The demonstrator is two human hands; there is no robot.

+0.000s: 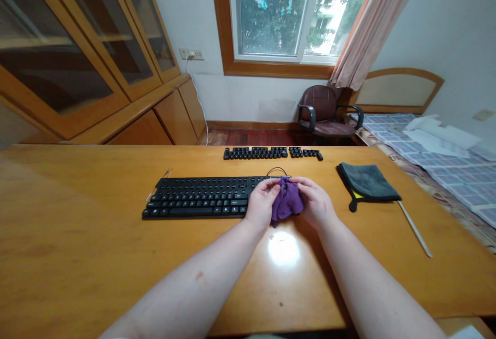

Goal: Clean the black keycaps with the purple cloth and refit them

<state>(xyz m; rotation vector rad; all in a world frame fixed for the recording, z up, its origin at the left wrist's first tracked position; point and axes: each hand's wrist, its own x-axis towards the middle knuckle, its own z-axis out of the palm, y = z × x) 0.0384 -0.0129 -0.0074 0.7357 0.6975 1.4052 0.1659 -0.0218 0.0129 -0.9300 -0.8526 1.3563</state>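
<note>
In the head view, the purple cloth (287,202) sits bunched between both hands, over the right end of the keyboard (194,199), whose keys there are hidden. A thin wire loop (277,171) rises just behind the hands, and its lower end is hidden, so I cannot tell whether either hand has hold of it.

The likeliest trouble is a snag: a loose fold of cloth could catch on the wire or on the keys if the hands drag it across them. A careless sweep of a hand or forearm could also scatter the loose keycaps (271,153) lined up near the far edge of the counter (70,215), and some could drop off that edge. On the right, the pale stick (414,228) lies just beside the gray cloth (368,182) and could be knocked aside.

The left grip (263,202) is closed, its fingers clamped over the top of the purple cloth. The right grip (315,203) is also closed, curled against the cloth from the other side. The two grips are close together, with only the cloth between them.
</note>
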